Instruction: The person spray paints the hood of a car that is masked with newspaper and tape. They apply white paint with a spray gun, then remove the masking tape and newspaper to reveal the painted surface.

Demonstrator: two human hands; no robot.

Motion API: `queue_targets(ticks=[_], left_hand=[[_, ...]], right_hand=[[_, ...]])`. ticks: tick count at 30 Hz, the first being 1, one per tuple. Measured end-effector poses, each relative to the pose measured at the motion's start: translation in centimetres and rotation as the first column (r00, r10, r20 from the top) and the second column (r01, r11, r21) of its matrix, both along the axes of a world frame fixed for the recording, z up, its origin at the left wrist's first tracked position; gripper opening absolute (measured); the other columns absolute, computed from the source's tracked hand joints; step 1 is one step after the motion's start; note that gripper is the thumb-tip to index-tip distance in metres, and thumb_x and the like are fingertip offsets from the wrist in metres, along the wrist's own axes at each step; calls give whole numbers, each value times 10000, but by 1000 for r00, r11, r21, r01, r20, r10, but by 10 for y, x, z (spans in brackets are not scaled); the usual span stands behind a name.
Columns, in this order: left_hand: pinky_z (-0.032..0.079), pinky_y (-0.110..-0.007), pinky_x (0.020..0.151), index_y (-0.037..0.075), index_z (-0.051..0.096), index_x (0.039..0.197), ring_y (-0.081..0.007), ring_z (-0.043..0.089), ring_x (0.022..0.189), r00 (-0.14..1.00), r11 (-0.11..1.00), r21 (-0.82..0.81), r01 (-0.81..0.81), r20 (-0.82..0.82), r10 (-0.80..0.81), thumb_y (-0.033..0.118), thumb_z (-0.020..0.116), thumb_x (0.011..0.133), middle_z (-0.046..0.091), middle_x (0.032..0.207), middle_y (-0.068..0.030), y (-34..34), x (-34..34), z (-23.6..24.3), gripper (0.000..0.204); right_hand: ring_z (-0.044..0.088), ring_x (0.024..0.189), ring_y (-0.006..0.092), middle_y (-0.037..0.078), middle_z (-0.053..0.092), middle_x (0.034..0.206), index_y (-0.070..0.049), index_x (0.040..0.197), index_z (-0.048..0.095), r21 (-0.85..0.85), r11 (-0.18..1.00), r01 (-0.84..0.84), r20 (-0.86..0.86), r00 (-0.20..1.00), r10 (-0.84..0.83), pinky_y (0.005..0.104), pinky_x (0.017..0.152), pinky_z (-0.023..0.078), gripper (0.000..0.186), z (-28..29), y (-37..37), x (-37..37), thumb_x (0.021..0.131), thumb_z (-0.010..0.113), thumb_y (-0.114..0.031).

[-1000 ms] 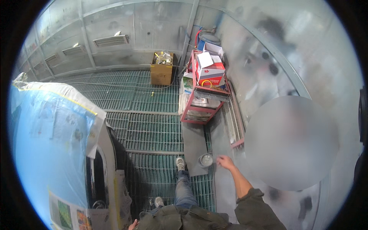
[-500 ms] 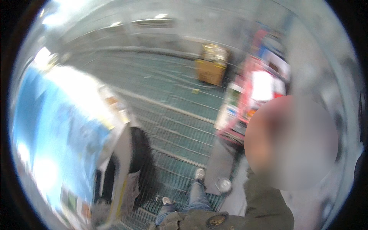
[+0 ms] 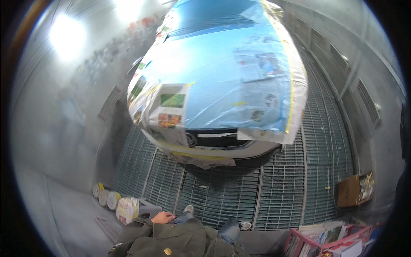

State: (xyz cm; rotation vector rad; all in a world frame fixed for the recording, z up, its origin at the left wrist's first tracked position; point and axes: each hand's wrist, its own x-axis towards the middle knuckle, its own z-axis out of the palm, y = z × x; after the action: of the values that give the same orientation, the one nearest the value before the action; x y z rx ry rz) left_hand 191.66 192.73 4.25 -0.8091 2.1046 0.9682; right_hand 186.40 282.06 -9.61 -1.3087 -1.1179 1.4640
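My left hand (image 3: 163, 217) is in front of my body at the lower edge, its olive sleeve (image 3: 132, 235) coming in from the left. The fingers look loosely curled together. Their underside is hidden, so I cannot make out whether anything is in them. Close by the hand, on its left, sits a rounded bundle covered in printed paper (image 3: 127, 210). My right hand is out of view. Ahead stands a car covered with blue plastic film (image 3: 209, 64), newspaper sheets (image 3: 173, 111) and yellow tape (image 3: 290, 85); its dark grille (image 3: 222, 139) shows at the front.
Metal grating (image 3: 222, 192) forms the floor around the car. Several round white-and-yellow tins or rolls (image 3: 113, 200) line the left wall. At the right stands a cardboard box (image 3: 349, 192) with crumpled material. A pink-red rack (image 3: 295, 235) of papers stands at the lower right.
My view has swung left, from the rack and box to the car's front. The right sleeve has left the view, and my left hand has come into it.
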Motion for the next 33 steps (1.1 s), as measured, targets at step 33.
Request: queue_targets(ticks=[33], left_hand=[[533,-259,816,-19,689,1160,-132,664,925,-25,437,625,-647,-590,807,110,692,936,665,1062,-77,-654,-2,102,259]], right_hand=[[606,937,139,73,635,1065,-38,1460,439,208,-977,52,11,-999,-51,304,883,484,591,255,-1468,-158,903,635,-6]])
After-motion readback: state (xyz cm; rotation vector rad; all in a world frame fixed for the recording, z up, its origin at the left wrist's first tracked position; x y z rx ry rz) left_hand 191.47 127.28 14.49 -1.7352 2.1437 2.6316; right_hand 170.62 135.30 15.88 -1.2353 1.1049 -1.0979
